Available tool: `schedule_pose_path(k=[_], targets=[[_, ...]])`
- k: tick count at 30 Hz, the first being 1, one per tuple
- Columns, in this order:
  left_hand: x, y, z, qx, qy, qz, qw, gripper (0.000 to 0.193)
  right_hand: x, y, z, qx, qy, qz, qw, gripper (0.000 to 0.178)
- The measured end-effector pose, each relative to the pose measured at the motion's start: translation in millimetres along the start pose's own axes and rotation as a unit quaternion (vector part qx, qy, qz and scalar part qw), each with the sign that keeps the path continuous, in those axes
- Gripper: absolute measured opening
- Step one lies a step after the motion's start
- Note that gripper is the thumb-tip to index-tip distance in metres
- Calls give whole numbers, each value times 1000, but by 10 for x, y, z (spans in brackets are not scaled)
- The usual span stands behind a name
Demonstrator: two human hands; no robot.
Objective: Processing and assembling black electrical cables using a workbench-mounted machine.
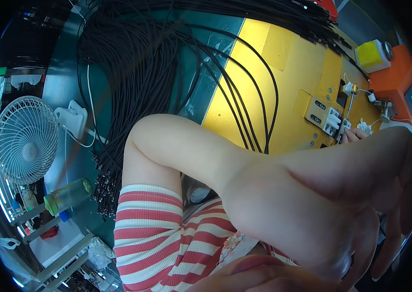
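My left arm, in a red-and-white striped sleeve, bends across the middle. Its hand, my left hand, is raised very close to the camera and looks large, its long fingers reaching to the lower right with nothing seen in them. Behind it, only bunched fingertips of my right hand show. They touch the near side of a small metal fixture with white blocks; what they pinch is hidden. Several black cables loop over the yellow work surface and pass behind my left forearm.
A thick bundle of black cables lies on the green mat, its connector ends hanging near my sleeve. At left are a white fan and a green-lidded bottle. A yellow-and-white container stands at far right beside an orange machine.
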State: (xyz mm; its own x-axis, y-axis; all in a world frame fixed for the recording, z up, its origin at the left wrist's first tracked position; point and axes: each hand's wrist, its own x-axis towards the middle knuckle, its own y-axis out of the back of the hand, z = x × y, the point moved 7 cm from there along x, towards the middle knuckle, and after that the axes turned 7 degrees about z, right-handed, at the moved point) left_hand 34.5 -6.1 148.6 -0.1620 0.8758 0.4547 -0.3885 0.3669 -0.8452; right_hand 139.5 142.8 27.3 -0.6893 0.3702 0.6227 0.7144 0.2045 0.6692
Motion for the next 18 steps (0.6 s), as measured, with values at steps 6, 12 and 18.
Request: schedule_pose_path(k=[6,12,18], targets=[[9,7,17,-42,-31,-10,999,20,27,7,-35,-9,9,2,1000,9],[4,-11,37,-81,-63,-20,995,22,31,10,-47,-9,13,-5,1000,10],[-28,-44,49,-121,-94,-30,988,24,21,7,-34,-8,14,-11,1000,10]])
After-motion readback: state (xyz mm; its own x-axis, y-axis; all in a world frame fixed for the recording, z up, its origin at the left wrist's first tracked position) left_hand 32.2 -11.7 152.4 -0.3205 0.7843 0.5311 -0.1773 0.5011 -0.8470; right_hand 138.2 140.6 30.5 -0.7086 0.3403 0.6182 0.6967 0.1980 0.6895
